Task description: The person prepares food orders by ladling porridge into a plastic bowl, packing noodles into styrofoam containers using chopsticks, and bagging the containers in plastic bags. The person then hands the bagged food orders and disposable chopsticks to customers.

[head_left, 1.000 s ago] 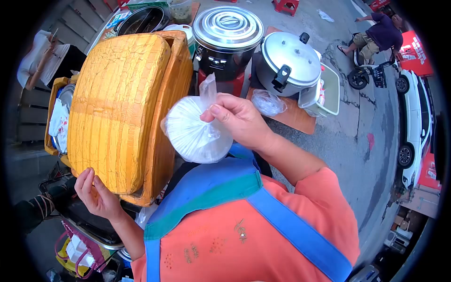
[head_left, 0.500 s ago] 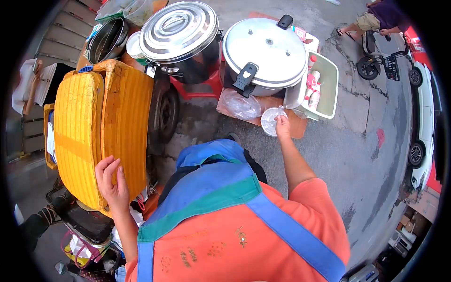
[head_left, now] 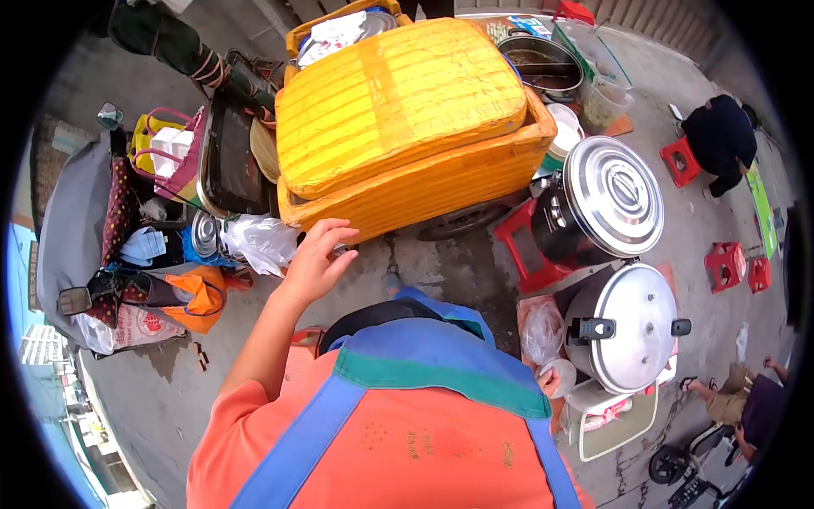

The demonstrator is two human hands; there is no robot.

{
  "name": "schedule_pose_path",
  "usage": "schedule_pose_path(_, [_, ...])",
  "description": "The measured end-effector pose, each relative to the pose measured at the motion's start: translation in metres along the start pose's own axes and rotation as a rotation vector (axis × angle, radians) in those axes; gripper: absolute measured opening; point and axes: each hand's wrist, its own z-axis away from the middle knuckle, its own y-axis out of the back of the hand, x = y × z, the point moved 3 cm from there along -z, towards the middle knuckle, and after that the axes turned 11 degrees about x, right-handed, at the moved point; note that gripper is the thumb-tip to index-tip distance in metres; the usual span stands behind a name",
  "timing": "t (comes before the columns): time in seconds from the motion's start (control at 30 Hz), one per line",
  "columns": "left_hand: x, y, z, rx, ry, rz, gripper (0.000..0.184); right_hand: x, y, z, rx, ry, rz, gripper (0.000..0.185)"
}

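My left hand (head_left: 319, 260) is raised by the lower front edge of a big yellow tape-wrapped box (head_left: 415, 110). Its fingers are apart and it holds nothing. I cannot tell whether the fingertips touch the box. At the right, partly behind my apron, my right hand (head_left: 549, 382) pinches a round translucent plastic lid or shallow container (head_left: 561, 373). Just above it lies a clear plastic bag (head_left: 543, 332), and beside it stands a large pressure cooker (head_left: 636, 331) with its lid on. Below is a pale plastic bin (head_left: 617, 434) with red-and-white bottles (head_left: 606, 416).
A lidded steel pot (head_left: 612, 197) stands on a red stool (head_left: 527, 250). Behind it are a dark divided pan (head_left: 543, 64) and white tubs (head_left: 563, 129). To my left are a white plastic bag (head_left: 259, 242) and a loaded cart. People are at the right.
My view has swung left, so the yellow box is now ahead and the pots are at the right. My right hand still holds the plastic piece; my left stays raised by the box.
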Motion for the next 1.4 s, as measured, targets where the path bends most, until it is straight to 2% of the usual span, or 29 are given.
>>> schedule_pose_path(0.03, [-0.024,0.012,0.003,0.097,0.050,-0.023,0.037,-0.030,-0.023,-0.001,-0.242,-0.007,-0.101,0.029])
schedule_pose_path(0.07, [-0.047,0.020,0.005,0.187,0.097,-0.045,0.045,-0.108,-0.047,0.001,-0.364,0.005,-0.184,0.026])
schedule_pose_path(0.1, [-0.073,0.023,0.006,0.227,0.125,-0.048,0.045,-0.197,-0.070,0.003,-0.409,0.158,-0.301,0.026])
schedule_pose_path(0.17, [-0.133,0.031,-0.001,0.495,0.365,0.040,0.066,-0.326,-0.125,-0.006,-0.488,0.464,-0.526,0.031])
schedule_pose_path(0.2, [-0.158,0.030,-0.006,0.495,0.455,0.119,0.076,-0.380,-0.152,-0.017,-0.455,0.732,-0.454,0.033])
schedule_pose_path(0.23, [-0.182,0.022,-0.015,0.498,0.526,0.300,0.080,-0.431,-0.180,-0.022,-0.399,0.784,-0.394,0.035])
schedule_pose_path(0.3, [-0.190,0.026,-0.035,0.364,0.559,0.148,0.085,-0.497,-0.240,-0.044,-0.254,0.900,-0.291,0.038])
schedule_pose_path(0.37, [-0.187,0.025,-0.049,0.263,0.517,0.016,0.091,-0.516,-0.301,-0.083,-0.275,0.864,-0.137,0.043])
schedule_pose_path(0.4, [-0.184,0.021,-0.052,0.297,0.502,0.079,0.092,-0.534,-0.306,-0.073,-0.220,0.818,0.090,0.047])
schedule_pose_path(0.43, [-0.184,0.019,-0.054,0.330,0.486,0.142,0.093,-0.536,-0.313,-0.077,-0.186,0.813,0.111,0.049])
schedule_pose_path(0.5, [-0.181,0.025,-0.059,0.325,0.477,0.187,0.094,-0.553,-0.303,-0.065,-0.412,0.688,-0.046,0.049])
schedule_pose_path(0.57, [-0.175,0.035,-0.062,0.377,0.437,0.208,0.091,-0.551,-0.304,-0.070,-0.326,0.617,-0.135,0.045])
schedule_pose_path(0.7, [-0.158,0.098,-0.090,0.486,0.261,0.234,0.093,-0.603,-0.286,-0.054,-0.610,0.420,-0.402,0.042])
schedule_pose_path(0.8, [-0.181,0.119,-0.139,0.547,0.250,0.225,0.090,-0.627,-0.328,-0.063,-0.615,0.491,-0.369,0.041])
schedule_pose_path(0.87, [-0.215,0.118,-0.187,0.586,0.322,0.399,0.092,-0.643,-0.384,-0.074,-0.573,0.520,-0.388,0.040])
schedule_pose_path(0.9, [-0.244,0.109,-0.214,0.571,0.324,0.340,0.091,-0.656,-0.416,-0.078,-0.516,0.545,-0.418,0.038])
schedule_pose_path(0.93, [-0.261,0.111,-0.238,0.505,0.400,0.395,0.083,-0.670,-0.446,-0.078,-0.603,0.575,-0.444,0.037])
schedule_pose_path(0.97, [-0.290,0.104,-0.265,0.465,0.339,0.491,0.079,-0.680,-0.473,-0.077,-0.681,0.597,-0.468,0.036])
schedule_pose_path(1.0, [-0.306,0.107,-0.281,0.378,0.363,0.477,0.071,-0.686,-0.495,-0.075,-0.631,0.623,-0.422,0.035])
schedule_pose_path(1.03, [-0.313,0.115,-0.291,0.198,0.415,0.581,0.065,-0.690,-0.512,-0.077,-0.550,0.690,-0.344,0.037])
schedule_pose_path(1.07, [-0.317,0.123,-0.292,0.220,0.376,0.519,0.058,-0.698,-0.525,-0.075,-0.478,0.712,-0.351,0.035])
schedule_pose_path(1.1, [-0.317,0.145,-0.285,0.390,0.249,0.161,0.054,-0.700,-0.524,-0.073,-0.401,0.738,-0.350,0.034])
schedule_pose_path(1.17, [-0.310,0.224,-0.261,0.697,-0.293,-0.583,0.038,-0.723,-0.474,-0.020,0.022,1.584,-0.192,0.030])
schedule_pose_path(1.2, [-0.315,0.268,-0.244,0.676,-0.368,-0.789,0.032,-0.710,-0.467,0.005,-0.241,1.743,-0.110,0.033])
schedule_pose_path(1.23, [-0.350,0.309,-0.221,0.655,-0.121,-0.821,0.027,-0.691,-0.456,0.033,-0.525,1.870,-0.024,0.037])
schedule_pose_path(1.27, [-0.380,0.338,-0.206,0.721,0.030,-1.017,0.026,-0.665,-0.456,0.066,-0.875,1.967,0.124,0.041])
schedule_pose_path(1.3, [-0.420,0.365,-0.190,0.535,0.159,-1.243,0.030,-0.622,-0.464,0.085,-1.197,1.981,0.450,0.050])
schedule_pose_path(1.37, [-0.485,0.384,-0.161,0.017,0.257,-1.646,0.037,-0.552,-0.476,0.118,-1.527,2.247,0.864,0.062])
schedule_pose_path(1.4, [-0.506,0.381,-0.151,-0.006,0.275,-1.621,0.038,-0.538,-0.479,0.137,-1.643,2.187,0.870,0.058])
